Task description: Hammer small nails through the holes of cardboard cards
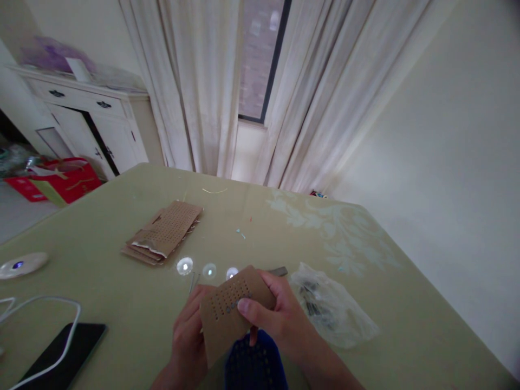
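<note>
Both hands hold one piece of perforated cardboard (pixel 221 319) above the near part of the table. My left hand (pixel 189 330) grips its left edge, the fingers partly hidden behind it. On the right side, my right hand (pixel 280 314) is closed on the card, its thumb pressed on the face beside a row of holes with small dark bits in them. Below the card is a dark blue perforated item (pixel 255 365), partly cut off by the frame. To the right lies a clear plastic bag (pixel 331 309) with dark small pieces inside.
A stack of perforated cardboard (pixel 168 230) lies at the left of the table (pixel 134 303). A black phone (pixel 67 352), a white cable (pixel 77 319) and a white oval device (pixel 24 265) are at far left. Small scraps (pixel 241 233) lie mid-table. A cabinet (pixel 93 119) stands behind.
</note>
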Demonstrator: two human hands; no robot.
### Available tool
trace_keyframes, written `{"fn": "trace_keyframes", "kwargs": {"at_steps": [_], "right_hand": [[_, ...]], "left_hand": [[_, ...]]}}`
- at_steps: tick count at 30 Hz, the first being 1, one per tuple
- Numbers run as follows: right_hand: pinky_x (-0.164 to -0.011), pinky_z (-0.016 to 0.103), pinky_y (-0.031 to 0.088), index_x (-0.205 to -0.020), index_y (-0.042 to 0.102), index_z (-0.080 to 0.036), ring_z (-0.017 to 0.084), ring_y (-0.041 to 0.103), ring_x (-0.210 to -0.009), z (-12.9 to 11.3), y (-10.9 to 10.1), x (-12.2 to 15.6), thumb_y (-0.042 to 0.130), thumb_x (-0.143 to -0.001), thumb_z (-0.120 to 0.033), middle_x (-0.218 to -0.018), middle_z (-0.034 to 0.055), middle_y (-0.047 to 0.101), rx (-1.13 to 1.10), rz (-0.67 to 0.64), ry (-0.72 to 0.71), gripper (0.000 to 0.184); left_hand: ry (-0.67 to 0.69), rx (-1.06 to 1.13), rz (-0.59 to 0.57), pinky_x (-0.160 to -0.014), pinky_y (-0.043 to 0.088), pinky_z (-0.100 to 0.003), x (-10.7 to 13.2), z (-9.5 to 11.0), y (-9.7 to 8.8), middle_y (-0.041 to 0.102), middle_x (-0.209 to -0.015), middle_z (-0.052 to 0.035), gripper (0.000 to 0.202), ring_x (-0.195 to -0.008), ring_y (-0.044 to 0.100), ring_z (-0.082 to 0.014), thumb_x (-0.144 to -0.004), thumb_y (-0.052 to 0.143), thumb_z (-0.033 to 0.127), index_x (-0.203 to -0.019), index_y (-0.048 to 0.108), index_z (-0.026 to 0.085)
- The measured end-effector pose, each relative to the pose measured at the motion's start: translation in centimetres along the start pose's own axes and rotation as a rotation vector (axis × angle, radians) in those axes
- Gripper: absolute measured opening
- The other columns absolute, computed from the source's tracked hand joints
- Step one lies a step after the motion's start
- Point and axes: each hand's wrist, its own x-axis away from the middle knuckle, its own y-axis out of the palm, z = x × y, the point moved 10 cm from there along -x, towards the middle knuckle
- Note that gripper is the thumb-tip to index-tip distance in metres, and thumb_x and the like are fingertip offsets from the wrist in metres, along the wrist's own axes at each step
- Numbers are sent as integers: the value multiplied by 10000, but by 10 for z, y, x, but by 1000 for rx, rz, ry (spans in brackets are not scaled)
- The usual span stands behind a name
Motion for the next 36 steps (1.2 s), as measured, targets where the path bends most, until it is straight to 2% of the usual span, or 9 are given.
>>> {"fn": "trace_keyframes", "kwargs": {"at_steps": [8, 13, 17, 19, 21, 24, 30, 34, 36], "right_hand": [[-455, 186, 485, -1148, 659, -165, 99, 591, -482, 3, 7, 3, 806, -894, -516, -690, -52, 630, 88, -28, 27, 457], [-448, 189, 466, -1146, 670, -174, 110, 598, -489, 1, 0, 0, 760, -940, -470, -707, -50, 615, 194, 32, -24, 372], [-498, 221, 517, -1045, 671, -191, 148, 660, -564, -15, -21, 0, 681, -1007, -460, -746, -15, 647, 351, 180, -140, 272], [-545, 238, 533, -1045, 674, -198, 165, 676, -616, -26, -32, 4, 656, -1022, -446, -775, 7, 673, 485, 287, -198, 250], [-577, 243, 516, -1043, 684, -205, 175, 674, -655, -33, -32, 6, 640, -1030, -416, -786, 18, 692, 614, 319, -236, 215], [-595, 245, 468, -976, 689, -213, 178, 655, -669, -36, -18, 8, 615, -1035, -361, -764, 16, 702, 746, 239, -260, 175], [-666, 268, 421, -911, 656, -227, 191, 642, -728, -34, 5, 10, 618, -1000, -287, -797, 18, 715, 952, 177, -335, 114], [-655, 294, 383, -866, 610, -220, 195, 619, -689, -31, -8, -1, 564, -1003, -258, -749, 16, 671, 1008, 264, -324, 149], [-632, 291, 391, -861, 609, -215, 189, 608, -653, -30, -21, -6, 576, -998, -277, -702, -1, 630, 927, 293, -283, 154]], "left_hand": [[38, -28, 28, -544, 549, -284, 11, 2, -9, 674, -721, -37, 239, -668, 643, -189, -1015, 680, 229, -781, 639, 212], [-102, -24, 16, -563, 566, -238, 10, -12, -4, 716, -767, -25, 172, -683, 686, -174, -983, 700, 178, -815, 714, 215], [-388, -100, 9, -768, 640, -274, 20, -46, 0, 804, -1147, -80, 229, -964, 774, -206, -1049, 618, 227, -1214, 775, 240], [-431, -156, 64, -891, 633, -304, 24, -52, -8, 774, -1277, -93, 304, -1064, 760, -205, -1077, 594, 248, -1349, 730, 249], [-344, -181, 71, -940, 618, -302, 22, -44, -11, 767, -1241, -78, 286, -1076, 750, -197, -1060, 658, 261, -1331, 751, 260], [-179, -153, 32, -840, 627, -251, 17, -27, -7, 761, -1062, -37, 251, -948, 756, -169, -1011, 755, 235, -1256, 798, 269], [-20, -174, 15, -750, 611, -211, 11, -4, -4, 781, -924, -25, 201, -826, 739, -133, -1026, 684, 84, -1058, 824, 225], [92, -145, 45, -719, 611, -245, 15, 17, -12, 777, -829, 1, 252, -760, 726, -139, -970, 708, 10, -1027, 810, 234], [50, -144, 69, -704, 603, -247, 15, 12, -17, 771, -819, 8, 241, -750, 727, -143, -962, 714, 31, -1002, 806, 251]]}}
